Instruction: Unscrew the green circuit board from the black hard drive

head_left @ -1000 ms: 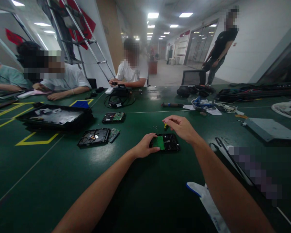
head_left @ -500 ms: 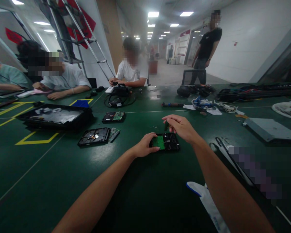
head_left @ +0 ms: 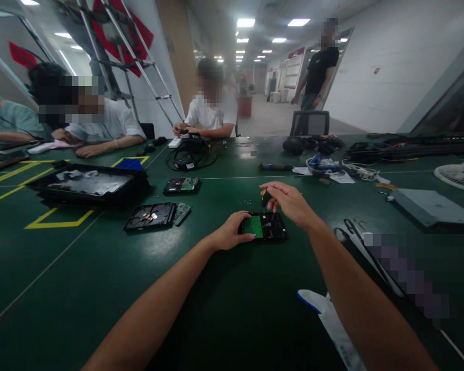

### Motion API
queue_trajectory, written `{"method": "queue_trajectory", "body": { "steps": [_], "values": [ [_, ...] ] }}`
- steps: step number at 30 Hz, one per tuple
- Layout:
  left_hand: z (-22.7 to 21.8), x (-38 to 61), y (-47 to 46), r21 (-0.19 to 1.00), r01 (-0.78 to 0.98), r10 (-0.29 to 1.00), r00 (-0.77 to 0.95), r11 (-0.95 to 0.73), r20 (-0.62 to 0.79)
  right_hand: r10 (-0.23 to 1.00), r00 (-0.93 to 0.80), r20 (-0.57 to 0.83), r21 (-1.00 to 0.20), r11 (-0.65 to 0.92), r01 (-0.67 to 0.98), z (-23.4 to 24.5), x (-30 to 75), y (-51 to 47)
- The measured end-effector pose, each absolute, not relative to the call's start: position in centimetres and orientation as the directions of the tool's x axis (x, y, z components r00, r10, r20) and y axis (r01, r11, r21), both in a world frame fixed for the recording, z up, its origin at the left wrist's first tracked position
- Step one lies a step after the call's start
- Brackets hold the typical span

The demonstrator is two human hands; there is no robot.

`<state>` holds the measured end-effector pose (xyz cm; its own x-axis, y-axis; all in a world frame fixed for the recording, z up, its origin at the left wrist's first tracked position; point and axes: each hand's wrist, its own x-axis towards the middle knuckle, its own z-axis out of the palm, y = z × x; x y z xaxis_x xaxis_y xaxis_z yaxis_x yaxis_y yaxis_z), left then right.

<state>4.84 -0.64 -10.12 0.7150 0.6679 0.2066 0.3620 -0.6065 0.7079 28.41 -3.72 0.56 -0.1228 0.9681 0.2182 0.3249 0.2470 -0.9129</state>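
Note:
A hard drive (head_left: pixel 274 226) with a green circuit board lies flat on the table before me. My left hand (head_left: pixel 232 230) is closed around its left end, thumb on the near edge and fingers on the far one. Just above the drive's far right part, my right hand (head_left: pixel 284 201) pinches a yellow-and-black screwdriver (head_left: pixel 266 197), mostly hidden by the fingers. Whether its tip touches the drive I cannot tell. Several tiny screws (head_left: pixel 248 202) sit beyond the drive.
Left of me lie two more hard drives (head_left: pixel 150 217) (head_left: pixel 181 185), a loose circuit board (head_left: pixel 183 213) and a black tray (head_left: pixel 133 180). A white glove (head_left: pixel 332 324) is near my right forearm. A grey metal case (head_left: pixel 435 206) stands at right. Co-workers (head_left: pixel 212 111) sit across the table.
The screwdriver has turned in my right hand's fingers, so its yellow side shows now. My left hand and the drive stay put. In the background, a standing person has moved left.

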Motion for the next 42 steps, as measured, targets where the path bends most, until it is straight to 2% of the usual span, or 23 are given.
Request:
{"method": "queue_trajectory", "body": {
  "steps": [5,10,15,23,30,33,38,42],
  "values": [
    [-10.15,4.79,-0.59,0.718,0.356,0.666,0.719,-0.598,0.199,0.955,-0.092,0.28,-0.864,0.293,0.41,0.71,28.41,-3.88],
    [-10.08,4.8,-0.58,0.718,0.35,0.659,0.726,-0.602,0.198,0.968,-0.049,0.247,-0.92,0.25,0.303,0.48,28.2,-3.7],
    [-10.21,4.79,-0.6,0.72,0.354,0.664,0.722,-0.596,0.195,0.973,-0.094,0.212,-0.942,0.229,0.245,0.38,28.07,-3.49],
    [-10.08,4.79,-0.56,0.723,0.355,0.662,0.726,-0.592,0.186,0.948,-0.053,0.314,-0.84,0.304,0.449,0.72,28.28,-3.9],
    [-9.98,4.81,-0.67,0.722,0.353,0.665,0.72,-0.595,0.195,0.966,-0.07,0.247,-0.91,0.257,0.326,0.48,28.09,-3.69],
    [-9.83,4.79,-0.78,0.724,0.361,0.669,0.721,-0.587,0.183,0.97,-0.09,0.226,-0.913,0.243,0.328,0.53,28.11,-3.73],
    [-9.47,4.78,-0.95,0.733,0.357,0.671,0.719,-0.579,0.18,0.959,-0.068,0.276,-0.866,0.278,0.414,0.58,28.2,-3.9],
    [-9.61,4.8,-0.84,0.738,0.353,0.675,0.715,-0.575,0.183,0.965,-0.028,0.262,-0.904,0.255,0.344,0.44,28.04,-3.81]
  ]
}}
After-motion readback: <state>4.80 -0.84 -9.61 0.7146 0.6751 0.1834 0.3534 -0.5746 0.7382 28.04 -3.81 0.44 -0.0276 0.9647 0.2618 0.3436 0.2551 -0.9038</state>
